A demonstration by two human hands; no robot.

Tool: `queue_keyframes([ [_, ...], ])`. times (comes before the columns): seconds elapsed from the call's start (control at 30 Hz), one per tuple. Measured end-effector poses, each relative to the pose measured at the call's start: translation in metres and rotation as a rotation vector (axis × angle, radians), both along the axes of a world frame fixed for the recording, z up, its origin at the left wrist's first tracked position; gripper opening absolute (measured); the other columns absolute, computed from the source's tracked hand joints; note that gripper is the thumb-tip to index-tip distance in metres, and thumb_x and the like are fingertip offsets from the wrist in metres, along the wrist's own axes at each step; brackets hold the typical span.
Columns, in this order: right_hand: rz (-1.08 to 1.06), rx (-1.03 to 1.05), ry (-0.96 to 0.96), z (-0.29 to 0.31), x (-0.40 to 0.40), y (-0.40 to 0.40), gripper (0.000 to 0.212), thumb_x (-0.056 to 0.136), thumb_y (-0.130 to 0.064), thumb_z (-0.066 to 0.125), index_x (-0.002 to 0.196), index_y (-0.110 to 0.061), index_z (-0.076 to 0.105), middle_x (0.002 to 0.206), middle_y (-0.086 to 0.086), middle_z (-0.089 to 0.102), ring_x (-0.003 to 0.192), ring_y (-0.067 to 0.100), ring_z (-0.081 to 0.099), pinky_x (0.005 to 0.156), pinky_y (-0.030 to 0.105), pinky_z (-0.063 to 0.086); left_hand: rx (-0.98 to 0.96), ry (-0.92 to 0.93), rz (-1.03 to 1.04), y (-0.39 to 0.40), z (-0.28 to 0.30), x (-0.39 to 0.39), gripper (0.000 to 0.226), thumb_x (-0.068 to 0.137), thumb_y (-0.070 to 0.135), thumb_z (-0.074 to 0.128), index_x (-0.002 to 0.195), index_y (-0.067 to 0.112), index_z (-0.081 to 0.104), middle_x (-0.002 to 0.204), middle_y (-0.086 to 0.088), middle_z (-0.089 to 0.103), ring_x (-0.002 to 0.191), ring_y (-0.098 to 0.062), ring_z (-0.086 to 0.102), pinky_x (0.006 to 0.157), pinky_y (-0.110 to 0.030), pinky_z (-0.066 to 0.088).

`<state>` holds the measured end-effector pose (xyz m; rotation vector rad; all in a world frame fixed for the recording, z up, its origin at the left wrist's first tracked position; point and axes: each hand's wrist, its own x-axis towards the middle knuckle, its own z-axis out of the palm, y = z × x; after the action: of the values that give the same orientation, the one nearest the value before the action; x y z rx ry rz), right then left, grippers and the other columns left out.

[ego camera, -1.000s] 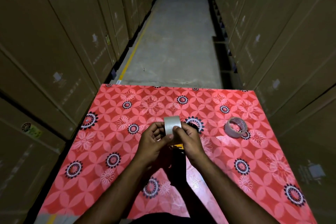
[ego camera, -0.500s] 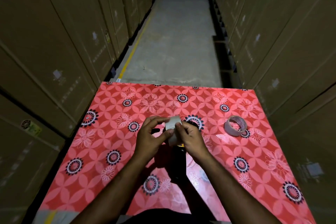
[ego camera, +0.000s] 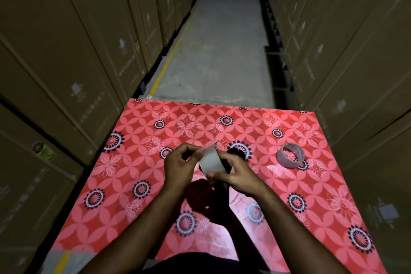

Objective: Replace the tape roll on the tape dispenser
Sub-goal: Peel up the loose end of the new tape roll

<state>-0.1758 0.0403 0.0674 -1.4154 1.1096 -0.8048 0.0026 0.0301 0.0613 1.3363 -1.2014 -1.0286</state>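
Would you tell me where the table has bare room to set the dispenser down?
The table's left half beside the left hand is free, as is the far strip near the aisle edge. It is crowded mid-table around the roll both hands hold, and right, near the spare tape roll.

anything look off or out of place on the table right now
Nothing stands out. Both hands, left hand and right hand, hold a pale tape roll over the dark dispenser. A second roll lies flat on the red tablecloth, clear of the hands.
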Motion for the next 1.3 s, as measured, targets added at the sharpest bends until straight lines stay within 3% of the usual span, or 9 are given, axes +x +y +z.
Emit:
queue_keyframes([
  [0.13, -0.015, -0.072, 0.041, -0.004, 0.000, 0.002, 0.042, 0.079, -0.032, 0.082, 0.116, -0.017, 0.068, 0.105, 0.008, 0.070, 0.097, 0.026, 0.070, 0.088, 0.059, 0.054, 0.017, 0.010, -0.019, -0.001, 0.001, 0.000, 0.015, 0.092, 0.000, 0.075, 0.081, 0.010, 0.073, 0.081, -0.002, 0.076, 0.074, -0.001, 0.069, 0.075, -0.016, 0.055],
  [0.3, -0.289, -0.218, 0.269, -0.008, 0.002, 0.001, 0.071, 0.053, -0.056, 0.088, 0.114, -0.039, 0.054, 0.117, -0.010, 0.045, 0.109, 0.012, 0.052, 0.091, 0.028, 0.048, 0.000, 0.033, 0.009, -0.003, 0.007, -0.001, 0.015, 0.092, -0.003, 0.074, 0.081, 0.007, 0.072, 0.080, 0.002, 0.074, 0.071, 0.005, 0.068, 0.072, -0.011, 0.054],
  [0.4, -0.212, -0.002, 0.175, -0.005, 0.001, 0.000, 0.092, 0.057, -0.056, 0.090, 0.136, -0.034, 0.049, 0.136, -0.006, 0.051, 0.120, 0.008, 0.054, 0.102, 0.031, 0.049, -0.017, 0.018, 0.011, -0.003, 0.012, -0.001, 0.016, 0.093, -0.002, 0.073, 0.082, 0.010, 0.071, 0.084, 0.002, 0.074, 0.075, 0.005, 0.069, 0.075, -0.012, 0.055],
  [0.53, -0.184, 0.085, 0.020, -0.004, 0.003, 0.000, 0.070, 0.069, -0.042, 0.091, 0.129, -0.030, 0.057, 0.127, -0.008, 0.064, 0.124, 0.012, 0.060, 0.102, 0.031, 0.052, -0.013, -0.031, 0.004, -0.004, 0.009, -0.002, 0.027, 0.095, 0.002, 0.073, 0.079, 0.024, 0.070, 0.084, 0.006, 0.074, 0.077, 0.006, 0.068, 0.075, -0.012, 0.053],
  [0.7, -0.127, 0.055, -0.011, -0.003, -0.009, -0.003, 0.083, 0.054, -0.036, 0.091, 0.128, -0.024, 0.057, 0.133, -0.005, 0.063, 0.127, 0.004, 0.057, 0.105, 0.022, 0.045, 0.051, 0.151, 0.074, -0.004, 0.010, -0.004, 0.018, 0.098, 0.000, 0.067, 0.081, 0.007, 0.066, 0.074, 0.000, 0.069, 0.065, 0.004, 0.063, 0.068, -0.010, 0.051],
  [0.87, -0.077, 0.179, 0.056, -0.001, -0.005, -0.005, 0.083, 0.072, -0.027, 0.091, 0.142, -0.026, 0.046, 0.130, -0.016, 0.055, 0.121, 0.004, 0.058, 0.093, 0.020, 0.053, 0.014, 0.130, 0.029, -0.005, 0.010, -0.004, 0.007, 0.097, 0.000, 0.069, 0.090, -0.001, 0.068, 0.084, -0.004, 0.075, 0.080, -0.009, 0.072, 0.076, -0.019, 0.058],
  [0.97, -0.175, 0.310, -0.043, -0.005, 0.004, -0.007, 0.080, 0.074, -0.044, 0.087, 0.141, -0.020, 0.050, 0.129, 0.003, 0.064, 0.111, 0.020, 0.068, 0.075, 0.026, 0.056, -0.029, 0.054, -0.010, -0.006, 0.011, -0.004, 0.010, 0.096, 0.000, 0.069, 0.088, 0.004, 0.069, 0.089, -0.004, 0.074, 0.082, -0.004, 0.070, 0.078, -0.018, 0.057],
  [1.07, -0.269, 0.310, -0.049, -0.009, 0.007, -0.009, 0.099, 0.054, -0.061, 0.089, 0.137, -0.018, 0.056, 0.128, 0.006, 0.066, 0.113, 0.023, 0.068, 0.086, 0.037, 0.059, -0.014, 0.032, -0.012, -0.007, 0.007, -0.002, 0.015, 0.098, 0.002, 0.069, 0.085, 0.011, 0.068, 0.088, -0.002, 0.074, 0.082, -0.005, 0.069, 0.079, -0.021, 0.057],
  [1.3, -0.218, 0.212, -0.062, -0.016, -0.010, -0.010, 0.081, 0.056, -0.023, 0.091, 0.129, -0.022, 0.056, 0.133, -0.004, 0.060, 0.121, 0.005, 0.057, 0.089, 0.016, 0.049, 0.195, 0.532, 0.077, -0.007, 0.005, -0.005, 0.020, 0.105, -0.001, 0.053, 0.086, 0.005, 0.056, 0.072, -0.001, 0.074, 0.070, -0.005, 0.075, 0.068, -0.016, 0.060],
])
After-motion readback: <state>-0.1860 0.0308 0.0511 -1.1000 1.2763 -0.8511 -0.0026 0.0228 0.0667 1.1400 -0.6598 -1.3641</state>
